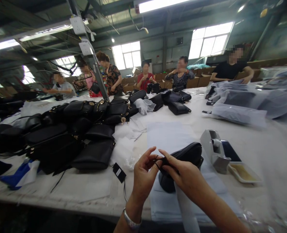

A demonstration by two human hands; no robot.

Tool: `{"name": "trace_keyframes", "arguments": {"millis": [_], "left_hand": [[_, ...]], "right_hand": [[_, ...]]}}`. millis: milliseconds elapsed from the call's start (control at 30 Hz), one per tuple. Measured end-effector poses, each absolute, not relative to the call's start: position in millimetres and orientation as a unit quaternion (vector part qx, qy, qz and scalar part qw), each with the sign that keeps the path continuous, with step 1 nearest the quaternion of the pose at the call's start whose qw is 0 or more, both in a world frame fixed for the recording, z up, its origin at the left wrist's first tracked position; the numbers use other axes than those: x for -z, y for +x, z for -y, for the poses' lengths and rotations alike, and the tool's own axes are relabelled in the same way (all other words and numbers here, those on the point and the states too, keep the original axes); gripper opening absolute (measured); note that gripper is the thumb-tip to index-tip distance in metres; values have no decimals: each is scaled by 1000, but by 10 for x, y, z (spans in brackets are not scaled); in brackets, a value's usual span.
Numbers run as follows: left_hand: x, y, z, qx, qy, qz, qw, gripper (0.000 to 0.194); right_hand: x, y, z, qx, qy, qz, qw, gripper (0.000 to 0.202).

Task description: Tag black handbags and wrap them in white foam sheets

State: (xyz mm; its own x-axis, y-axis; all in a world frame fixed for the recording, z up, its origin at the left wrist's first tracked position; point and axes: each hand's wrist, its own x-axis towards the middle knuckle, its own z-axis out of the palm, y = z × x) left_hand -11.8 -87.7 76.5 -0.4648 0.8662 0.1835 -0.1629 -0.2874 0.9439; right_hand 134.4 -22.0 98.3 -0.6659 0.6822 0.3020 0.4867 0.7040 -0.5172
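A black handbag [190, 153] stands on white tissue paper in front of me. My left hand [144, 173] is closed, thumb and fingers pinching a thin black cord at the bag's near left end. Close beside it, my right hand [182, 170] grips the black strap end of the bag between thumb and fingers. The fingertips of both hands nearly meet there, and they partly hide the cord. A black hang tag [119, 172] with a white label lies left of my left wrist, its string running toward that wrist. White tissue [185, 210] hangs down below my right hand.
Several black bags [92, 145] are heaped on the left. At right stand a tape dispenser [215, 150], a dark phone-like slab [230, 150] and a shallow dish with a yellowish pad [244, 172]. Wrapped bags [240, 106] lie farther right. Several people work across the table.
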Motion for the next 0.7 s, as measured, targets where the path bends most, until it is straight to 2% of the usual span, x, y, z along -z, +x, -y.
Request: {"name": "trace_keyframes", "arguments": {"millis": [167,333,433,500,600,700], "left_hand": [[-691,-64,879,-741,318,-447,388,62],[-697,-49,870,-710,367,-494,343,44],[-810,-83,905,-644,457,-537,296,30],[-893,-103,933,-596,517,-545,282,27],[-978,-121,956,-560,555,-553,271,28],[-1016,-180,988,-551,545,-576,262,26]], "right_hand": [[-981,1353,219,-198,-330,890,245,49],[-951,1319,224,-164,-313,908,225,48],[-995,1404,227,-192,-279,913,227,48],[-1075,1522,183,-195,-279,905,256,45],[-1188,1704,-7,-111,-323,882,325,38],[-1144,1812,-292,-47,-300,900,313,36]]}}
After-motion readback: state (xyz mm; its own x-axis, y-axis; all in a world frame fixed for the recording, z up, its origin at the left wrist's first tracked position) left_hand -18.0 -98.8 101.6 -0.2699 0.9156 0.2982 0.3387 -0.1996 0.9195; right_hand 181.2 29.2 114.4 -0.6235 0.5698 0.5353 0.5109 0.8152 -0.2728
